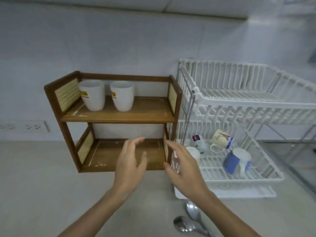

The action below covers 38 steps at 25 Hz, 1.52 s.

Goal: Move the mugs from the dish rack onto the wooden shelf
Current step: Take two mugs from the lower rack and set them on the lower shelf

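Observation:
The two-tier wooden shelf [118,118] stands against the wall; two white mugs [93,94] [122,95] stand upright on its upper board, and its lower board is bare. To its right, the white dish rack [239,177] holds several mugs in its lower basket: a blue-and-white mug [236,160] on its side, a patterned mug [221,139] tipped over, a small white mug with a red label [199,141] and a plain white cup [193,152]. My left hand [130,162] and my right hand [183,168] hover empty, fingers apart, before the lower shelf.
Two metal spoons [189,221] lie on the grey counter [42,185] near my right forearm. The rack's upper basket [239,93] holds nothing. A wall socket strip [32,127] sits at the left. A metal edge [301,170] shows at the far right.

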### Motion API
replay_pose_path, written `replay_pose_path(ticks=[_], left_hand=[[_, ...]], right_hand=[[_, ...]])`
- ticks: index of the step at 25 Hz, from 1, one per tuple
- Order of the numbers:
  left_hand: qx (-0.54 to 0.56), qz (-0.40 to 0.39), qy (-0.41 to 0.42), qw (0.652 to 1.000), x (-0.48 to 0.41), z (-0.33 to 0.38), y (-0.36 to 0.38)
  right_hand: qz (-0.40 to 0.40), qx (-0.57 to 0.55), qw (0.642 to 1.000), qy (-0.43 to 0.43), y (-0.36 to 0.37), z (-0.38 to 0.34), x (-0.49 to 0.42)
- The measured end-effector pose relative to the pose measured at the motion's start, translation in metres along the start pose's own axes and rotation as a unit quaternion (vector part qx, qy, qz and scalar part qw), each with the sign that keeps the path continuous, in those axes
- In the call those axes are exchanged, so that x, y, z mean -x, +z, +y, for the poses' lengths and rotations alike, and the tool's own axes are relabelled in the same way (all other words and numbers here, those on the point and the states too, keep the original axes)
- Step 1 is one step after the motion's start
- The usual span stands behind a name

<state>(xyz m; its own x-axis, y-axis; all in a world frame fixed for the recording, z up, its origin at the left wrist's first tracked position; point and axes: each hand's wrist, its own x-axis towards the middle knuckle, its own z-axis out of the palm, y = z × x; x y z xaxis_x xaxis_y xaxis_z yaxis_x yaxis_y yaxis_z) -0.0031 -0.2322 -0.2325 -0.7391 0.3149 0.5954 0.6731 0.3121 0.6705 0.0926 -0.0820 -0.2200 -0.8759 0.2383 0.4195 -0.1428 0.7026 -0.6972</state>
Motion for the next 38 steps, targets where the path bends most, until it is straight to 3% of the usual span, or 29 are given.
replay_pose_path(ticks=[3, 6, 8, 9, 11, 12, 14, 16, 18, 19, 21, 23, 25, 26, 28, 31, 33, 34, 36, 38], left_hand=[[0.013, -0.078, 0.124, 0.989, 0.04, 0.025, 0.042], [-0.037, -0.179, 0.296, 0.938, 0.044, 0.042, 0.091], [-0.152, -0.213, 0.365, 0.893, 0.029, 0.054, 0.128], [-0.251, -0.231, 0.379, 0.86, 0.02, 0.061, 0.147], [-0.445, -0.333, 0.349, 0.755, 0.002, 0.068, 0.184], [-0.526, -0.396, 0.317, 0.683, -0.006, 0.07, 0.201], [-0.653, -0.437, 0.298, 0.542, -0.015, 0.068, 0.229], [-0.729, -0.433, 0.311, 0.43, -0.016, 0.062, 0.249], [-0.763, -0.421, 0.332, 0.36, -0.018, 0.056, 0.258], [-0.766, -0.417, 0.347, 0.345, -0.019, 0.052, 0.26], [-0.756, -0.405, 0.378, 0.349, -0.023, 0.044, 0.261], [-0.748, -0.395, 0.395, 0.358, -0.023, 0.042, 0.259], [-0.739, -0.398, 0.39, 0.379, -0.021, 0.043, 0.257], [-0.734, -0.396, 0.383, 0.398, -0.02, 0.046, 0.256], [-0.708, -0.393, 0.344, 0.475, -0.026, 0.064, 0.248], [-0.588, -0.386, 0.241, 0.669, -0.045, 0.106, 0.227], [-0.469, -0.342, 0.212, 0.786, -0.049, 0.125, 0.198], [-0.398, -0.329, 0.199, 0.833, -0.045, 0.132, 0.184], [-0.235, -0.35, 0.104, 0.901, -0.023, 0.136, 0.139], [-0.085, -0.393, -0.035, 0.915, 0.009, 0.126, 0.093]], right_hand=[[0.017, 0.054, 0.998, 0.028, -0.047, 0.053, 0.033], [-0.013, 0.16, 0.984, 0.074, -0.096, 0.113, 0.035], [-0.093, 0.305, 0.941, 0.114, -0.122, 0.15, 0.022], [-0.155, 0.411, 0.889, 0.129, -0.131, 0.165, 0.013], [-0.268, 0.585, 0.754, 0.129, -0.14, 0.185, -0.007], [-0.305, 0.637, 0.698, 0.118, -0.138, 0.192, -0.016], [-0.343, 0.699, 0.617, 0.118, -0.127, 0.205, -0.028], [-0.351, 0.751, 0.543, 0.133, -0.112, 0.217, -0.031], [-0.333, 0.797, 0.482, 0.147, -0.101, 0.23, -0.026], [-0.32, 0.815, 0.458, 0.153, -0.097, 0.237, -0.023], [-0.318, 0.83, 0.432, 0.152, -0.096, 0.246, -0.022], [-0.343, 0.822, 0.435, 0.133, -0.105, 0.243, -0.024], [-0.352, 0.799, 0.47, 0.131, -0.119, 0.231, -0.031], [-0.339, 0.779, 0.506, 0.15, -0.13, 0.222, -0.035], [-0.289, 0.687, 0.628, 0.226, -0.157, 0.207, -0.042], [-0.202, 0.403, 0.83, 0.327, -0.202, 0.187, -0.037], [-0.143, 0.17, 0.914, 0.34, -0.217, 0.169, -0.019], [-0.115, 0.054, 0.937, 0.326, -0.224, 0.163, -0.006], [-0.101, -0.123, 0.95, 0.269, -0.225, 0.149, 0.021], [-0.111, -0.22, 0.943, 0.222, -0.21, 0.136, 0.046]])
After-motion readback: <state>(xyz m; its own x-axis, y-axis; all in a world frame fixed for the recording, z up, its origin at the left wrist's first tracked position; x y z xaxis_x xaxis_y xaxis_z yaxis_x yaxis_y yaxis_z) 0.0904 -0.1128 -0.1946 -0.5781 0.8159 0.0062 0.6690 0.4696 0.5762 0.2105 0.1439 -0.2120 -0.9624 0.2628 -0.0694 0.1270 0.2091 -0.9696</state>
